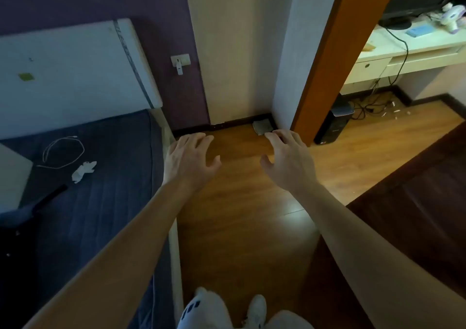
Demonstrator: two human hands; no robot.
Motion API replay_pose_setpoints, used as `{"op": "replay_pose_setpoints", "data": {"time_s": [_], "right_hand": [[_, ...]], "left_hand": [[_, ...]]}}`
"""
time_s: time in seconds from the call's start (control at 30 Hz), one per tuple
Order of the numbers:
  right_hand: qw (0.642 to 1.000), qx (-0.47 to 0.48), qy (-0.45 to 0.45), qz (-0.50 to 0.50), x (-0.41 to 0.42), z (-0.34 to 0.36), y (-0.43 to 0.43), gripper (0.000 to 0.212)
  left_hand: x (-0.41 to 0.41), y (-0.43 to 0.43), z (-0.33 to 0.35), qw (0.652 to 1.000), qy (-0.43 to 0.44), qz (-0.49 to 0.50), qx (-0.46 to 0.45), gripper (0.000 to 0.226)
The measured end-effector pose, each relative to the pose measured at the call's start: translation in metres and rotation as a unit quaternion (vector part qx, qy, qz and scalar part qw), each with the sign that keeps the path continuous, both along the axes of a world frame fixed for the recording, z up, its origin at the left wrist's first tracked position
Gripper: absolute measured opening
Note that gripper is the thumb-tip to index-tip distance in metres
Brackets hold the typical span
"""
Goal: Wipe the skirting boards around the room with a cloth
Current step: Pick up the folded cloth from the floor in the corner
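Observation:
A folded grey cloth [262,127] lies on the wooden floor in the corner, against the dark skirting board [239,121] at the foot of the white wall. Both of my arms reach forward over the floor. My left hand [189,159] hovers with spread, relaxed fingers and holds nothing, left of the cloth. My right hand [286,159] is likewise spread and holds nothing; its fingertips overlap the cloth's near edge in view. More dark skirting [428,99] runs along the far wall under the desk.
A bed [95,177] with a blue cover and white headboard fills the left, with a white cable and a tissue on it. An orange door frame [327,58] stands right of the corner, a black computer tower [332,124] behind it. A white desk [408,51] sits at far right.

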State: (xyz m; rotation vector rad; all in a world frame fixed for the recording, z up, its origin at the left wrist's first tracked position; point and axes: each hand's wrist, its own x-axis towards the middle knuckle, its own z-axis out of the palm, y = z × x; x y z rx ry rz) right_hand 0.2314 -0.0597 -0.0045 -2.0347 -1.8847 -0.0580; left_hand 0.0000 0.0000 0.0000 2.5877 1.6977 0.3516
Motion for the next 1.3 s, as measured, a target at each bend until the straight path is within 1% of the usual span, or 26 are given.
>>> {"op": "replay_pose_setpoints", "data": {"time_s": [0.23, 0.5, 0.77, 0.87, 1.0, 1.3], "right_hand": [[1.000, -0.004, -0.001, -0.004, 0.026, -0.013, 0.020, 0.051], [1.000, -0.018, -0.007, -0.005, 0.049, -0.024, 0.078, 0.054], [0.999, -0.012, -0.022, -0.033, 0.058, -0.026, 0.196, 0.056], [0.999, -0.008, -0.028, -0.041, 0.057, -0.028, 0.244, 0.053], [0.997, 0.013, -0.042, -0.060, 0.056, -0.032, 0.308, 0.050], [0.996, -0.026, -0.045, -0.076, 0.079, -0.051, 0.386, 0.050]], "left_hand": [[0.026, 0.020, -0.004, 1.000, 0.002, -0.007, 0.004, 0.061], [0.049, 0.080, -0.015, 1.000, -0.005, -0.010, -0.009, 0.060], [0.060, 0.204, -0.025, 0.999, 0.003, -0.026, -0.028, 0.059], [0.061, 0.254, -0.027, 0.999, 0.018, -0.031, -0.029, 0.059], [0.065, 0.317, -0.031, 0.998, 0.014, -0.047, -0.035, 0.059], [0.089, 0.411, -0.048, 0.995, 0.019, -0.069, -0.066, 0.060]]}}
